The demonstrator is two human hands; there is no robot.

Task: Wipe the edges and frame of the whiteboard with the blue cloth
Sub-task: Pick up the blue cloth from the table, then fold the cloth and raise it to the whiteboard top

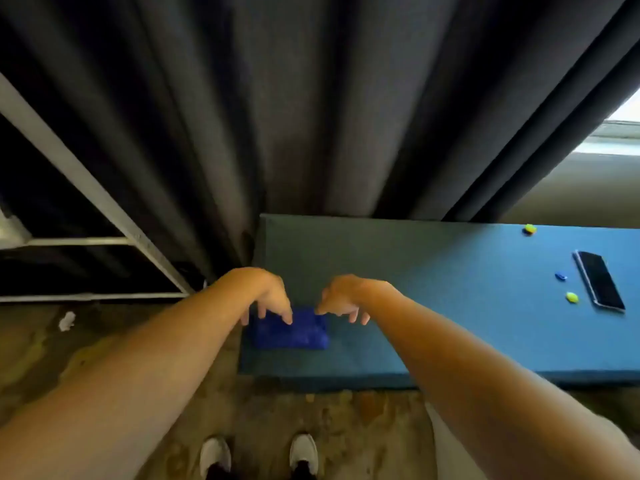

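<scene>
My shoes (258, 455) below; both hands (273, 297) (341, 299), fingers spread, touch the cloth (289, 329) lying crosswise at the bench's (433, 289) left end.

cloth (291, 330) on tabletop (433, 289) near left end, under both hands. phone (600, 285) far right, three small bits beside. curtain (277, 116) behind. frame (86, 188) left. shoes (259, 455) on floor (277, 410) below.

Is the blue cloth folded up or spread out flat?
Folded. The blue cloth lies as a small, thick rectangle on the blue table, with the left hand and right hand touching its far edge.
</scene>
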